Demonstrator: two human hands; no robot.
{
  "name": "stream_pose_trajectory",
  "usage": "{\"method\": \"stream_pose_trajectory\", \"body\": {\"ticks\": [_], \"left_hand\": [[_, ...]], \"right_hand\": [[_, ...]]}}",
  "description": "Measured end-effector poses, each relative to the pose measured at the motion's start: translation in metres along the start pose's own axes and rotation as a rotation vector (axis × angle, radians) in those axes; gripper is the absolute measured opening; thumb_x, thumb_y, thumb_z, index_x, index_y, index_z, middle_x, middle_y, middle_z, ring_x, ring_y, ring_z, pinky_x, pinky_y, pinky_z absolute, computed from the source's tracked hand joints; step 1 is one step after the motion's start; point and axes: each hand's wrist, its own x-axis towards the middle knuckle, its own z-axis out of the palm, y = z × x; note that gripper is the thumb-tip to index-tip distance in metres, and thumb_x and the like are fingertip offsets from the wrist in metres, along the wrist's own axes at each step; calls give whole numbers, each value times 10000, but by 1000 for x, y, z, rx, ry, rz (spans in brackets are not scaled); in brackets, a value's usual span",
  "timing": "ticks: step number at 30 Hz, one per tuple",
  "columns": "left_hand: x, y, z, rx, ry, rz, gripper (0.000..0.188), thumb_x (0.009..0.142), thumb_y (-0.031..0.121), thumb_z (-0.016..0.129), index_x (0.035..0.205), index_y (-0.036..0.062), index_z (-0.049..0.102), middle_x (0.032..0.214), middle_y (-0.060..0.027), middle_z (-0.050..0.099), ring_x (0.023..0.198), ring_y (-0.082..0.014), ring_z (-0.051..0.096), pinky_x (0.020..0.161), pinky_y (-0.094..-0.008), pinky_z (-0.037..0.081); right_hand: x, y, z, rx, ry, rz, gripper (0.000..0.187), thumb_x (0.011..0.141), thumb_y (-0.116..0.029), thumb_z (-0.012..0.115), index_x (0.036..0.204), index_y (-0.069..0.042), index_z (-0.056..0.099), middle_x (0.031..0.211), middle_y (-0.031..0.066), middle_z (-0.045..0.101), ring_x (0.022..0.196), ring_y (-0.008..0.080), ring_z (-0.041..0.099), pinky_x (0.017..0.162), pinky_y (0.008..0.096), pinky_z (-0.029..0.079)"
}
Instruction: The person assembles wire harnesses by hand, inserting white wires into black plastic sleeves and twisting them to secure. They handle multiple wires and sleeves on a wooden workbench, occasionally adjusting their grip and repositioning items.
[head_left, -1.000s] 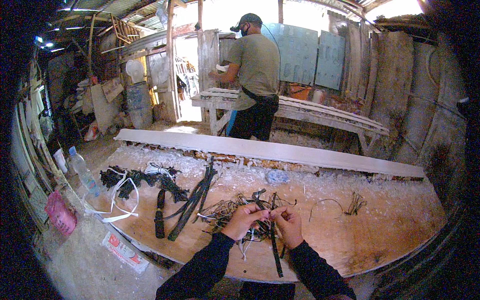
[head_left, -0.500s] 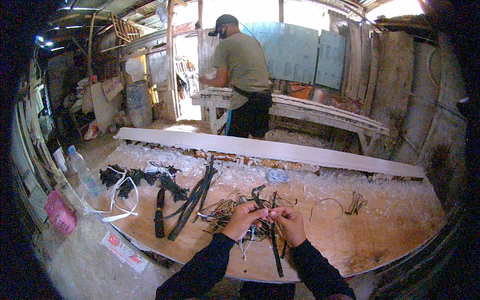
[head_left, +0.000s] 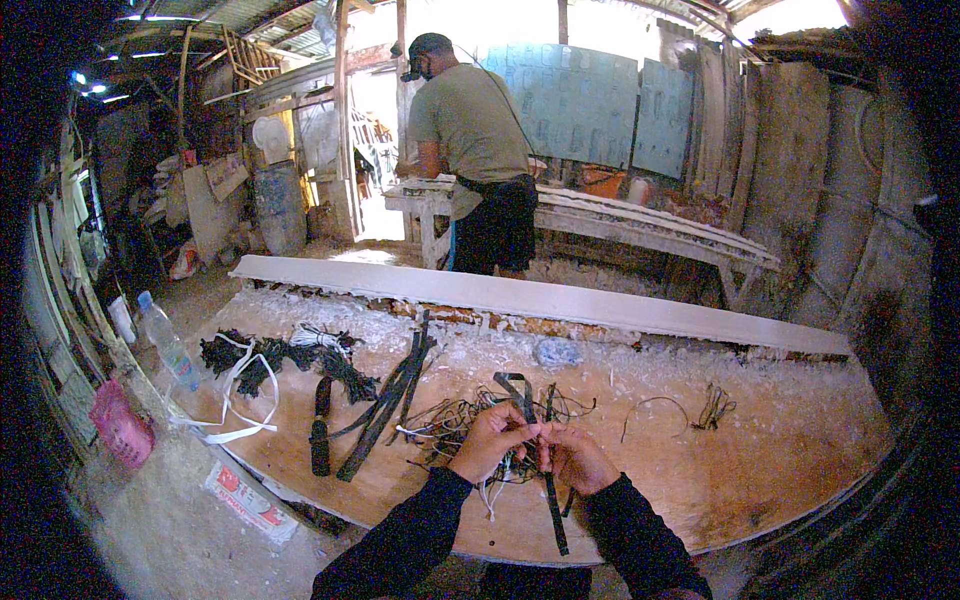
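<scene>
My left hand (head_left: 487, 445) and my right hand (head_left: 582, 460) meet over the table, fingertips pinched together. Between them is a flat black strip (head_left: 557, 515), which hangs down past my right hand; a folded black length also rises above my left fingers. The exact spot they pinch is too small to make out. Under and behind my hands lies a tangle of thin dark and white cords (head_left: 432, 425). To its left are long black strips (head_left: 385, 405) in a loose bundle and a short thick black roll (head_left: 320, 430).
Dark knotted cords (head_left: 350, 380) and a white strap (head_left: 240, 433) lie on the table's left. A few thin cords (head_left: 712, 408) are at right. A long white plastered beam (head_left: 540, 298) edges the far side. Beyond it, another person (head_left: 470, 130) leans over a bench (head_left: 640, 222).
My fingers have shifted slightly on the strip, and its upper part now shows a wider fold. My right hand has turned a little inward. The other person has bent further forward.
</scene>
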Motion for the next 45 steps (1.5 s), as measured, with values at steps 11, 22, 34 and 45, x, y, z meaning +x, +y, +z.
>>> {"method": "stream_pose_trajectory", "body": {"ticks": [11,22,34,45], "left_hand": [[0,6,11,136,89,83,135,764,104,643,769,35,527,749,-44,598,635,-97,554,507,-210,440],[4,1,5,83,59,67,155,767,99,636,818,61,495,754,-24,590,658,-92,555,520,-202,443],[0,11,3,-221,-91,-128,127,790,114,610,803,96,485,755,-1,577,713,-103,575,537,-214,462],[-1,16,-1,-278,-102,-202,258,749,75,648,923,104,460,847,-24,572,757,-133,579,605,-250,490]], "right_hand": [[-7,-8,5,-116,147,-55,102,845,-150,522,788,-77,566,691,-16,557,583,67,503,497,192,398],[-4,3,11,-58,219,-209,75,832,-119,547,800,-52,556,708,20,567,594,102,525,534,215,430],[-12,3,25,-1126,364,-873,98,735,12,576,798,-25,511,880,128,572,744,263,577,662,310,474],[-10,-1,8,-1336,163,-918,191,683,44,572,843,-44,516,924,149,583,817,312,577,688,359,469]]}}
